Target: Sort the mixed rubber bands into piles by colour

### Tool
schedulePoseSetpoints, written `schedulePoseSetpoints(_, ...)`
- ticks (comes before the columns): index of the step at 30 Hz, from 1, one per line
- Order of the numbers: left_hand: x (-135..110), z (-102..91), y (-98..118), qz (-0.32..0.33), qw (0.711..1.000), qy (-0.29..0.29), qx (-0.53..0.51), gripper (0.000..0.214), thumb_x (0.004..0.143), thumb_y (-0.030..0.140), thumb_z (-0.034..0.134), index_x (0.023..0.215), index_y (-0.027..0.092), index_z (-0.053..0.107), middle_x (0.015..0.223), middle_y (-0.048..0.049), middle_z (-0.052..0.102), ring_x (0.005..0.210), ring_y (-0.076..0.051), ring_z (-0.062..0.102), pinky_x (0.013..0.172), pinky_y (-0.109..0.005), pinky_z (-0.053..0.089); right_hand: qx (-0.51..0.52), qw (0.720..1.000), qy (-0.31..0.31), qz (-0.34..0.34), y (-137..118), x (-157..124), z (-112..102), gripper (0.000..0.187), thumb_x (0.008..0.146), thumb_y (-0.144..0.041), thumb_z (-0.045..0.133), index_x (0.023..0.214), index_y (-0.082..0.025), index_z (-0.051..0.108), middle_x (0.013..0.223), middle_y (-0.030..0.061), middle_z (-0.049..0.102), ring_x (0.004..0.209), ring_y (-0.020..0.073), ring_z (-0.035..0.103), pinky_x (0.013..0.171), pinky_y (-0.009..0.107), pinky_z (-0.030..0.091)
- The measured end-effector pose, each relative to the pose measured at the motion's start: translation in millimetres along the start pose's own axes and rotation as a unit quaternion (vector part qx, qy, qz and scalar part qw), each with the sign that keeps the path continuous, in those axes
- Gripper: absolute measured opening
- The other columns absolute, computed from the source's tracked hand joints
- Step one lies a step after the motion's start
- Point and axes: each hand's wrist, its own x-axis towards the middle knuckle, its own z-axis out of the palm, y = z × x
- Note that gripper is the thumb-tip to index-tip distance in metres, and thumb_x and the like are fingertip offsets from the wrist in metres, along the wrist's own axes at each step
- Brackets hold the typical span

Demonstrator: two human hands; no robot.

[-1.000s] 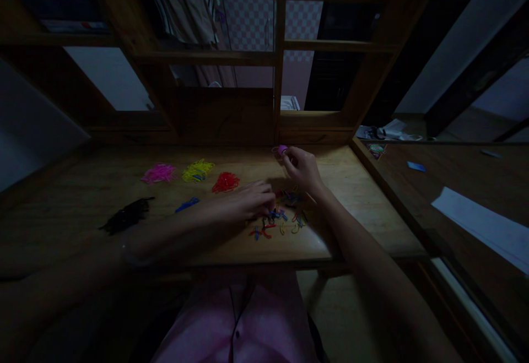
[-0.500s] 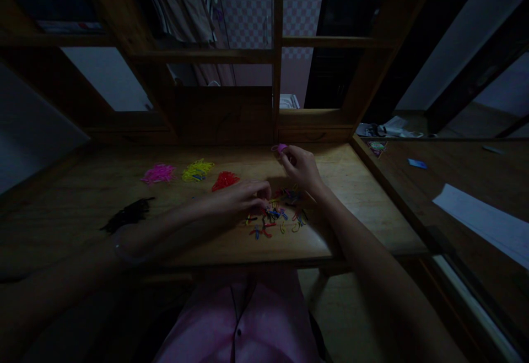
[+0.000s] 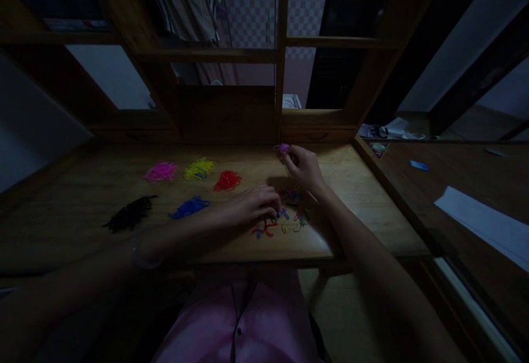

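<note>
Left fingers [image 3: 271, 200]: bent over mixed-colour pieces [image 3: 284, 214]; cannot tell if gripping.
Right fingers [image 3: 292, 150]: pinching purple item [image 3: 283, 147].

Small purple item [image 3: 283, 148], partly hidden, beyond multicoloured pieces [image 3: 284, 214], loosely scattered, some overlapping

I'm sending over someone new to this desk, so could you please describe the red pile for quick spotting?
On the wooden desk below the shelf unit, find the left hand. The red pile lies beyond it to the left, just right of the yellow pile. It looks all red, while the yellow pile shows blue pieces.
</note>
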Motion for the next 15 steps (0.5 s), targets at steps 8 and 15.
schedulePoseSetpoints(8,1.1,3.7,3.9,-0.015,0.999,0.008,0.050,0.018,0.098,0.033,0.045,0.093,0.019,0.055,0.098,-0.0055,0.056,0.090,-0.019,0.049,0.081,-0.031,0.040,-0.008,1.000,-0.001,0.002,-0.3,0.8,-0.5,0.020,0.092,-0.026,0.049,0.086,-0.017,0.065,0.079,0.0049,0.067,0.065,0.0142,0.055,0.062,0.026,0.036)
schedulePoseSetpoints(15,-4.6,-2.6,10.6,-0.048,0.998,0.043,0.000,0.023,0.098,0.037,0.044,0.094,0.019,0.057,0.091,-0.0030,0.059,0.083,-0.016,0.053,0.075,-0.029,0.041,0.003,1.000,0.000,0.004,-0.2,0.2,0.0,0.019,0.092,-0.026,0.049,0.088,-0.018,0.065,0.084,0.0052,0.068,0.068,0.0150,0.057,0.064,0.026,0.038)
